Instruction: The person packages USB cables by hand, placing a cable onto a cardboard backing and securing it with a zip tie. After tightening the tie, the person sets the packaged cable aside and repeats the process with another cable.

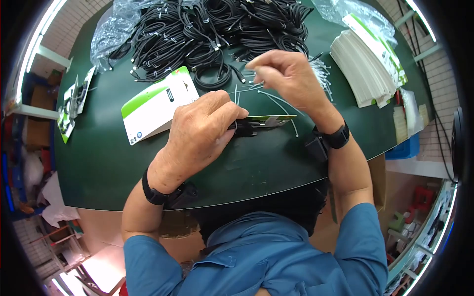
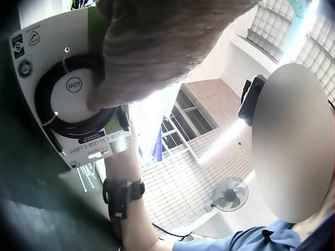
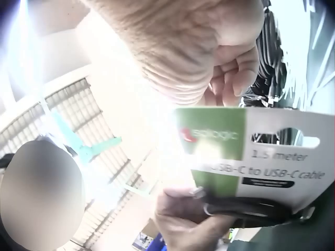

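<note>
My left hand (image 1: 200,123) grips a green-and-white packaging card (image 3: 272,157) and the black cable coil (image 2: 44,97) on it, held over the table. The card reads "USB-C to USB-C cable", and white ties (image 2: 56,113) cross the coil. In the head view the card is nearly edge-on. My right hand (image 1: 289,76) is raised beyond the card, its fingers loosely bent and thumb near the index fingertip. Nothing shows between them. Loose white cable ties (image 1: 279,101) lie on the table below that hand.
Black coiled cables (image 1: 173,39) are heaped at the back of the green table (image 1: 103,172). Another packaging card (image 1: 148,113) lies left of my left hand. A stack of cards (image 1: 358,69) stands at right, packed cards (image 1: 74,101) at far left. Clear plastic bags (image 1: 116,29) edge the heap.
</note>
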Demonstrator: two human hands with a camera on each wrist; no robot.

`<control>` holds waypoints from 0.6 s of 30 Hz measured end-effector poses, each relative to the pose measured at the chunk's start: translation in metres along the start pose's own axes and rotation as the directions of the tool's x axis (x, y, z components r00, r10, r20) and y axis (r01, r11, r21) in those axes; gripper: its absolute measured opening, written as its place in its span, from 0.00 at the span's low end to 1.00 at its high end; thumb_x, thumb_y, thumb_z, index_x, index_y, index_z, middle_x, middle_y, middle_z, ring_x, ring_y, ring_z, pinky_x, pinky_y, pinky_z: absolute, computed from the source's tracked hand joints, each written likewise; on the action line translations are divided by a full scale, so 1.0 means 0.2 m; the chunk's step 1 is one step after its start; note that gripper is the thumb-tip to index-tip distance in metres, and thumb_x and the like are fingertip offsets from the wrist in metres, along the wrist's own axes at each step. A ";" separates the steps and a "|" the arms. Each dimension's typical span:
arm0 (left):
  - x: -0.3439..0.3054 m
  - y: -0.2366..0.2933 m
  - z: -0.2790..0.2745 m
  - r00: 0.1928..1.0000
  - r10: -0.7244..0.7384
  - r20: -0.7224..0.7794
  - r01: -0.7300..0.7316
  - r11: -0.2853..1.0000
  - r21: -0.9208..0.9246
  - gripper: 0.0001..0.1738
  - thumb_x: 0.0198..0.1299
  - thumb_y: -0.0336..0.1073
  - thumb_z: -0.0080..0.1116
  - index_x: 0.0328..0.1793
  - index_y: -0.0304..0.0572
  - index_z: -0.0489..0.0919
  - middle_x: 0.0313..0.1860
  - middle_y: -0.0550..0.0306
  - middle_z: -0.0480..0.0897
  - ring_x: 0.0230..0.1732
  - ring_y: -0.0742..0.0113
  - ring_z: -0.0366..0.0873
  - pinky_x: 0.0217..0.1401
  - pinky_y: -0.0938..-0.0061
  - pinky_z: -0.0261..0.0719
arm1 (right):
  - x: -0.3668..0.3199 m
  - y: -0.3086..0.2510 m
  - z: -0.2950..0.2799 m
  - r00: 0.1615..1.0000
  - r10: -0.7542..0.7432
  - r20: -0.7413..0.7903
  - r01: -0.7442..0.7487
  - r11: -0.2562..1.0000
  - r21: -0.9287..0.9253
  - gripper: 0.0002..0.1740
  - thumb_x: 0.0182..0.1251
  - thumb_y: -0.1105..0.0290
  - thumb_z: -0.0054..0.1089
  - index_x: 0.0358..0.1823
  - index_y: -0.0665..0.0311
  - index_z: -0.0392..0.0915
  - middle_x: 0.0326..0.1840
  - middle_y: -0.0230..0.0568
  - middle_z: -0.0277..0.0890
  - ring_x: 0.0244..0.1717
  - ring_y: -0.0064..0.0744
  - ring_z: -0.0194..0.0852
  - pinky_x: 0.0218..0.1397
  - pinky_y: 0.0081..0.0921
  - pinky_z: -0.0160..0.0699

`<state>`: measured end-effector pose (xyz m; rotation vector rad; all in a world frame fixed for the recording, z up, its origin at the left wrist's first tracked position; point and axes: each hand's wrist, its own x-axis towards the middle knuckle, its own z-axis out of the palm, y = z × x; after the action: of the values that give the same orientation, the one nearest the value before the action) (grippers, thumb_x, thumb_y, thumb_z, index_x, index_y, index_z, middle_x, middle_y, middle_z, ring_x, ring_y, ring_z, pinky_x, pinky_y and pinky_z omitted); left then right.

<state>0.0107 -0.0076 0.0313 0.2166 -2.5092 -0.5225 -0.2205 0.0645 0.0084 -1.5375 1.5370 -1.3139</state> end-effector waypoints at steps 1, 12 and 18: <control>0.00 0.00 0.00 1.000 -0.008 -0.010 0.008 1.000 0.007 0.19 0.43 0.21 0.74 0.42 0.43 0.81 0.34 0.57 0.77 0.35 0.54 0.82 0.33 0.61 0.80 | -0.01 -0.06 -0.03 0.998 -0.012 -0.058 0.012 1.000 0.012 0.08 0.64 0.77 0.69 0.44 0.69 0.87 0.30 0.38 0.85 0.31 0.20 0.79 0.37 0.22 0.78; -0.04 -0.07 0.04 0.987 -0.077 -0.143 0.082 0.996 0.027 0.19 0.44 0.25 0.76 0.42 0.45 0.81 0.34 0.56 0.83 0.38 0.52 0.86 0.36 0.57 0.81 | -0.06 -0.15 0.05 0.916 -0.350 0.197 0.393 0.880 -0.266 0.14 0.55 0.79 0.81 0.42 0.66 0.87 0.38 0.37 0.85 0.36 0.24 0.82 0.41 0.22 0.79; -0.04 -0.09 0.05 0.984 -0.089 -0.155 0.092 0.996 0.007 0.20 0.42 0.26 0.78 0.41 0.42 0.81 0.36 0.52 0.85 0.37 0.50 0.86 0.37 0.60 0.82 | -0.05 -0.11 0.03 0.951 0.152 0.270 -0.193 0.972 0.133 0.10 0.58 0.83 0.77 0.39 0.69 0.84 0.38 0.30 0.82 0.38 0.17 0.80 0.40 0.17 0.78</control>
<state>0.0132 -0.0183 0.0129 0.3643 -2.3609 -0.5043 -0.2045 0.0754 0.0247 -1.3790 1.3371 -1.0625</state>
